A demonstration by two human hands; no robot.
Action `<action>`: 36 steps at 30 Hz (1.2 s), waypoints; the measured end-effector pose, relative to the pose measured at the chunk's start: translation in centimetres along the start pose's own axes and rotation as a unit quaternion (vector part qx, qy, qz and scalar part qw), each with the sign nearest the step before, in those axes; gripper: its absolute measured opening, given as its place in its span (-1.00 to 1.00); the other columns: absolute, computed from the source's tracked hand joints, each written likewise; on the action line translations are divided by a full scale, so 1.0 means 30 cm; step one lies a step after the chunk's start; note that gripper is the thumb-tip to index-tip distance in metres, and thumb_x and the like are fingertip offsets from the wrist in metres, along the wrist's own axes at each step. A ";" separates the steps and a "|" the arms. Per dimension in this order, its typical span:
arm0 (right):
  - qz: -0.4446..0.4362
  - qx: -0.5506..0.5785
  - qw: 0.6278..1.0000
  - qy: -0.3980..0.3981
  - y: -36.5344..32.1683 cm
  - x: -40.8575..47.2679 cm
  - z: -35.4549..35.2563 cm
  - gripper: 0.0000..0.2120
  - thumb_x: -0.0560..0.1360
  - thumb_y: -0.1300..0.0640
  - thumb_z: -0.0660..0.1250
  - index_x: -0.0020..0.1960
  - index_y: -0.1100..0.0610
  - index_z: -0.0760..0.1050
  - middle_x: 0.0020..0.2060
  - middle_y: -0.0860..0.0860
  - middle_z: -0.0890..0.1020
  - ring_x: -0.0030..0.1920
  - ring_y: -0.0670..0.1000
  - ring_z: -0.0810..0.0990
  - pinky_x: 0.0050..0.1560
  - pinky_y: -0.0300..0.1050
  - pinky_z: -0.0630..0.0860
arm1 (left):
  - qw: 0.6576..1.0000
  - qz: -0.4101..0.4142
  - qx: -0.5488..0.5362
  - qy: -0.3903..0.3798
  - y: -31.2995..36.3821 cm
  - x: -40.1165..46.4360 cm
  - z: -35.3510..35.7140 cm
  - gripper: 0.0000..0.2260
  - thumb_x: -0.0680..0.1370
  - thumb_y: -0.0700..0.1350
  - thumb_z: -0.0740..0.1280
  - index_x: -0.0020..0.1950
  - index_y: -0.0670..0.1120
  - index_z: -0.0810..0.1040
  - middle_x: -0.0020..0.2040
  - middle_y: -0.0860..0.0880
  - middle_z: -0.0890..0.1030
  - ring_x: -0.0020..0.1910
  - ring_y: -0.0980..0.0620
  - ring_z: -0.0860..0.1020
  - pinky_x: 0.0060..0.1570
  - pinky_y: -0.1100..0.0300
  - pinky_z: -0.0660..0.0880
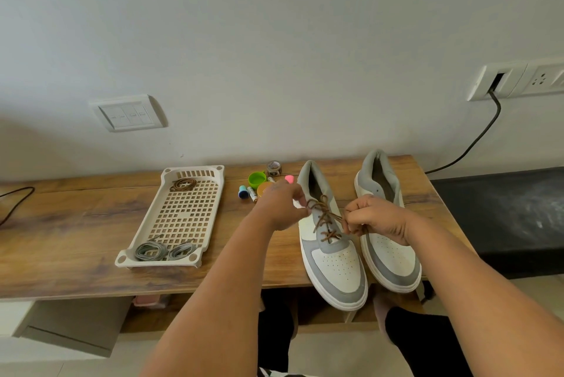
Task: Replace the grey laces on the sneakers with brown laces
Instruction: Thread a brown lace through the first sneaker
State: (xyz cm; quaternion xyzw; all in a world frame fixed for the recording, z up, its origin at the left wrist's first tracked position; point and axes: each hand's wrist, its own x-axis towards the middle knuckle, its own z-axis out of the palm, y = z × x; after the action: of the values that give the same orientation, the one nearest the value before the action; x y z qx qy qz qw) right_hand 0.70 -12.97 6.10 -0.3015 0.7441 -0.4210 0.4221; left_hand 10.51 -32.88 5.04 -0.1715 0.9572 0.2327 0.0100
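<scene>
Two white-and-grey sneakers stand side by side on the wooden table. The left sneaker carries a brown lace crossed through its eyelets. My left hand pinches the lace's end at the shoe's left side. My right hand grips the other end on the right, over the right sneaker, which shows no lace. A coiled brown lace lies at the far end of the cream perforated tray. Two grey lace bundles lie at its near end.
Small items sit behind the left sneaker: a green cup, a tape roll, a battery, a pink cap. A black cable runs from the wall socket. A dark surface adjoins the table on the right.
</scene>
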 end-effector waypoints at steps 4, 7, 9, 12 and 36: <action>0.016 -0.009 1.000 -0.010 0.006 0.001 -0.001 -0.75 0.07 0.04 0.35 -0.38 0.22 0.49 -0.29 0.19 0.47 -0.28 0.00 0.45 -0.20 -0.17 0.45 | 0.998 0.027 -0.060 0.007 0.005 -0.002 0.023 -0.72 0.37 0.07 0.57 -0.03 0.09 0.55 0.06 0.06 0.48 0.01 0.09 0.43 0.00 0.20 0.37; 0.051 -0.026 0.998 -0.036 0.003 -0.003 0.002 -0.92 0.14 0.13 0.34 -0.44 0.15 0.51 -0.25 0.19 0.50 -0.23 0.01 0.47 -0.19 -0.18 0.47 | 0.997 0.020 -0.070 0.026 0.014 0.006 0.046 -0.83 0.43 0.01 0.54 -0.10 0.09 0.56 0.06 0.03 0.50 -0.05 0.06 0.45 -0.07 0.22 0.37; 0.077 -0.051 0.994 -0.051 0.005 -0.008 0.001 -0.93 0.19 0.16 0.31 -0.44 0.12 0.55 -0.24 0.18 0.54 -0.20 0.01 0.49 -0.19 -0.19 0.49 | 0.997 0.007 -0.068 0.034 0.016 0.009 0.049 -0.86 0.46 -0.01 0.51 -0.12 0.08 0.56 0.07 0.02 0.48 -0.04 0.06 0.44 -0.09 0.21 0.38; 0.094 -0.060 0.992 -0.063 0.009 -0.013 -0.007 -0.92 0.19 0.17 0.31 -0.44 0.11 0.57 -0.24 0.15 0.55 -0.19 0.00 0.49 -0.18 -0.19 0.51 | 0.998 0.007 -0.052 0.041 0.016 0.012 0.049 -0.89 0.50 0.00 0.47 -0.04 0.03 0.59 0.05 0.03 0.42 -0.03 0.07 0.41 -0.09 0.21 0.37; -0.039 0.039 0.983 0.176 0.026 0.027 0.041 -0.86 0.49 0.16 0.46 0.02 0.04 0.56 -0.21 -0.02 0.72 -0.05 -0.04 0.68 0.24 0.06 0.53 | 0.990 0.050 -0.094 0.095 0.068 -0.011 0.033 -0.92 0.47 -0.09 0.49 -0.08 0.02 0.64 -0.08 0.12 0.45 -0.21 0.23 0.40 -0.26 0.40 0.25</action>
State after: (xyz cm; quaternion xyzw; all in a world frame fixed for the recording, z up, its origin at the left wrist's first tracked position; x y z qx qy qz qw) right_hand 1.33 -13.71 4.77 -0.2348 0.7773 -0.5126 0.2791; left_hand 10.09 -30.62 5.10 -0.1451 0.9351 0.3046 -0.1085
